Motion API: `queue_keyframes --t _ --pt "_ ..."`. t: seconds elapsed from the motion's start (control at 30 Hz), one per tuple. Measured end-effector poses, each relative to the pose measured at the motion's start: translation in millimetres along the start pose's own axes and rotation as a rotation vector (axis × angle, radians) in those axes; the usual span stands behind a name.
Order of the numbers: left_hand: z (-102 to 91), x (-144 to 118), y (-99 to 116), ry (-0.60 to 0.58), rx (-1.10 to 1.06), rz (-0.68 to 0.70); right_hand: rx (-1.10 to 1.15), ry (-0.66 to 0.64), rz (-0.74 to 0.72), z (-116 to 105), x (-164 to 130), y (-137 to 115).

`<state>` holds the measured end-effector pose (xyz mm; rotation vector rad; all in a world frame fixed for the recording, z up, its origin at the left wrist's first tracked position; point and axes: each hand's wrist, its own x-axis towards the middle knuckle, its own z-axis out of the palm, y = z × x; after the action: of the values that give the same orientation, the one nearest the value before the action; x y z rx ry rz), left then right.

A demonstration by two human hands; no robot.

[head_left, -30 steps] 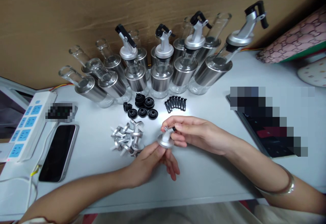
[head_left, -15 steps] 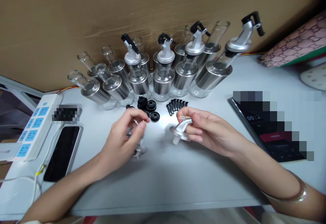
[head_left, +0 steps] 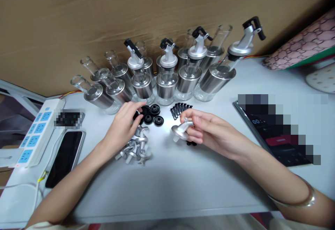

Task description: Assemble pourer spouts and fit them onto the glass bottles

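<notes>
My right hand [head_left: 209, 128] pinches a silver pourer spout [head_left: 181, 129] above the table, its disc and pale stem pointing down to the left. My left hand [head_left: 123, 123] is over the left edge of a group of black rubber stoppers [head_left: 155, 110], thumb and fingers apart around the nearest ones. I see nothing held in it, and it hides part of the group. Just below that hand lies a pile of silver pourer spouts [head_left: 133, 151]. A fanned row of small black levers [head_left: 180, 110] lies beyond my right hand, and small black parts [head_left: 192, 143] show beneath it.
Glass bottles with steel sleeves [head_left: 167, 83] stand in rows at the back, several topped with silver-and-black pourers [head_left: 169, 57]. On the left are a power strip [head_left: 39, 132], a phone [head_left: 65, 158] and cables. A tablet [head_left: 274, 132] lies right; cardboard [head_left: 157, 10] closes the back.
My left hand has moved away from me, from above the spout pile to the black stoppers, uncovering the pile. My right hand still holds its spout, shifted slightly left.
</notes>
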<state>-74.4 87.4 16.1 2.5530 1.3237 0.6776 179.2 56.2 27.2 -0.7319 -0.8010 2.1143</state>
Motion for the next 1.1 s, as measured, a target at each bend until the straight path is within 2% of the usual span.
queue_keyframes --t 0.33,0.43,0.57,0.67,0.8,0.97,1.1 --pt "-2.3 1 4 0.174 0.027 0.046 -0.035 0.007 -0.013 2 -1 -3" --pt "-1.1 0 0 0.082 0.072 0.019 -0.052 0.016 -0.017 2 -1 -3" --pt "2.2 -1 -6 -0.051 0.171 -0.082 -0.086 0.015 -0.028 1 -1 -2" --pt "1.9 0 -5 -0.086 0.229 -0.157 -0.104 0.014 -0.036 1 -1 -2" --pt "1.4 0 -2 -0.097 0.257 -0.174 -0.087 0.004 -0.038 1 -1 -2" --pt "4.6 -2 -5 -0.038 0.193 -0.103 -0.080 0.007 -0.053 1 -2 -2" --pt "-0.5 -2 1 0.091 0.114 -0.020 -0.072 0.030 -0.064 2 -2 -3"
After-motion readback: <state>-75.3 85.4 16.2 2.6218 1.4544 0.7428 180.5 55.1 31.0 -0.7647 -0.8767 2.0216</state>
